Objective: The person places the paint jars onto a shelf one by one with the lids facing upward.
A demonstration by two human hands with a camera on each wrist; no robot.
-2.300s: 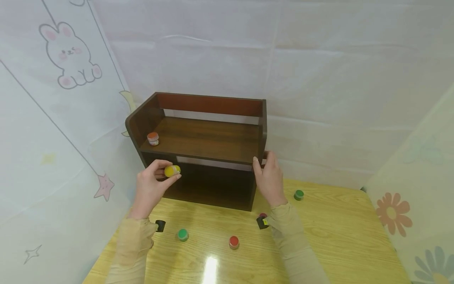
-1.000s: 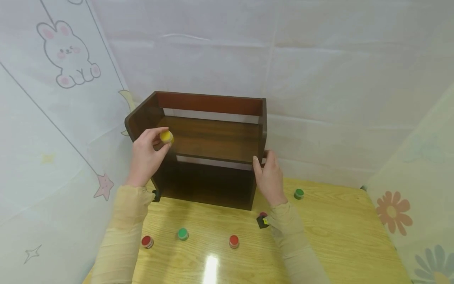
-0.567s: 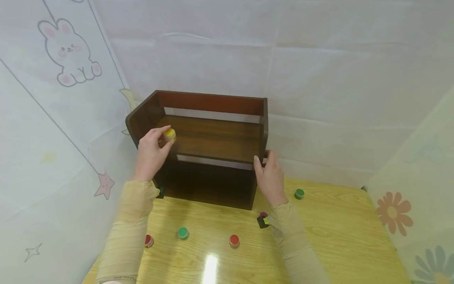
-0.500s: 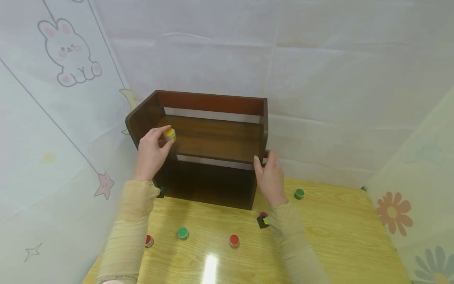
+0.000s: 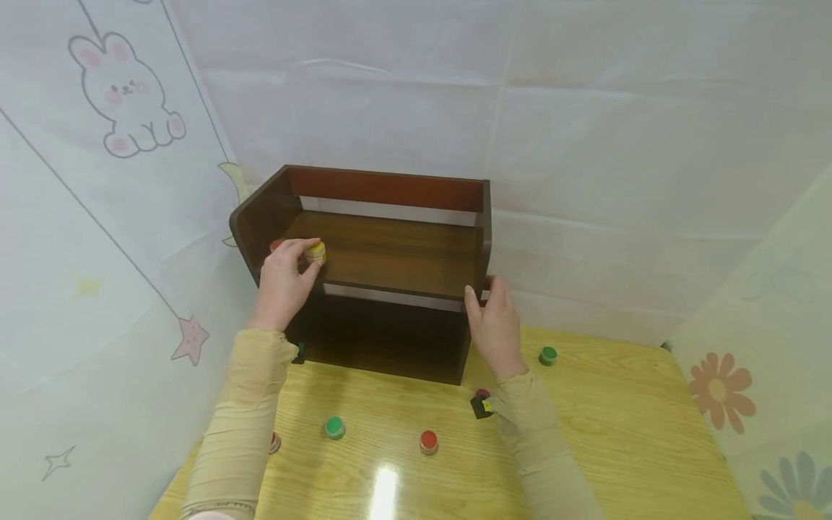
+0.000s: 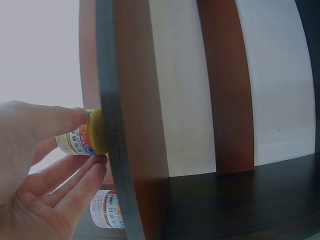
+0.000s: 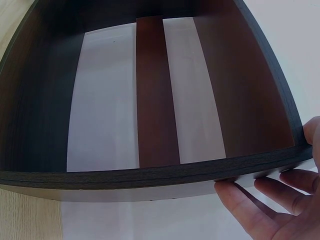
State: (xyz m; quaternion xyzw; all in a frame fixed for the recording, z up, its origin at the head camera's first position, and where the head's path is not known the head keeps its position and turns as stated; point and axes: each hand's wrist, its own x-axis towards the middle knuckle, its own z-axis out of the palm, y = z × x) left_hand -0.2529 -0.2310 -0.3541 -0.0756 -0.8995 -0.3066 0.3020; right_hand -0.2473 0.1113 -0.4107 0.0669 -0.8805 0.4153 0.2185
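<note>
My left hand (image 5: 284, 285) pinches a small jar with a yellow lid (image 5: 315, 253) between thumb and fingers, at the front left of the upper board of a dark brown desktop shelf (image 5: 396, 253). In the left wrist view the yellow-lidded jar (image 6: 75, 142) is at the board's edge; whether it bears on the board I cannot tell. Beside it, partly hidden by the hand, stands an orange-lidded jar (image 5: 276, 245). My right hand (image 5: 495, 328) holds the shelf's right side panel, thumb at the front edge and fingers (image 7: 245, 207) along the outer face.
On the wooden table (image 5: 617, 433) stand a green-lidded jar (image 5: 335, 427), a red-lidded jar (image 5: 428, 442) and another green jar (image 5: 548, 355). A dark red jar (image 5: 275, 442) is partly behind my left sleeve. A pinkish lid (image 5: 482, 393) shows behind the right wrist camera.
My left hand has carried the yellow-lidded jar up from before the lower compartment to the upper board, then slightly right and down. The right hand has stayed on the side panel.
</note>
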